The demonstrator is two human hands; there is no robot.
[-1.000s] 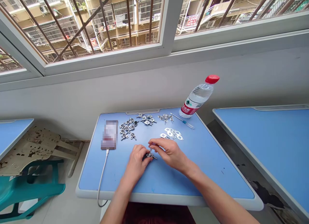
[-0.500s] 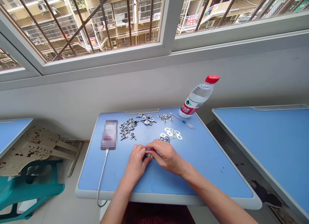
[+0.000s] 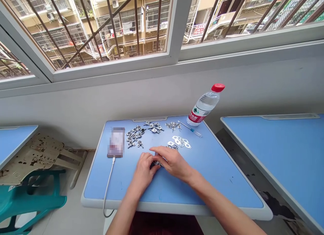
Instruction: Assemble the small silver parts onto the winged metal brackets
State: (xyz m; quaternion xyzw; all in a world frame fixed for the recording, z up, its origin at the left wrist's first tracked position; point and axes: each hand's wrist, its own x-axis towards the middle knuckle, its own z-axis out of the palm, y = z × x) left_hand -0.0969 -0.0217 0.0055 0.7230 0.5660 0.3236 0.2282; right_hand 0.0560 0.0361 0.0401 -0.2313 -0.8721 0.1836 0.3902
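My left hand (image 3: 143, 169) is closed around a small shiny metal fitting (image 3: 157, 163) low over the blue desk, its fingers hiding most of the piece. Against it sits my right hand (image 3: 174, 162), fingers bent over the same spot; whatever its thumb and fingertips pinch is covered. Just beyond the right hand lie dark rings (image 3: 174, 147) and flat silver plates with holes (image 3: 181, 141). Farther left is a group of metal fittings with round cups and stems (image 3: 135, 135). More metal fittings (image 3: 155, 127) and small silver pieces (image 3: 173, 126) lie near the back.
A phone (image 3: 116, 142) with a white cable (image 3: 109, 181) lies at the desk's left. A water bottle (image 3: 204, 108) with a red cap stands at the back right beside a pen (image 3: 191, 128). Another blue desk (image 3: 278, 144) stands to the right, a teal stool (image 3: 37, 194) to the left.
My right index finger has lifted and straightened away from the metal fitting. My left hand keeps its hold. The whole view has shifted slightly.
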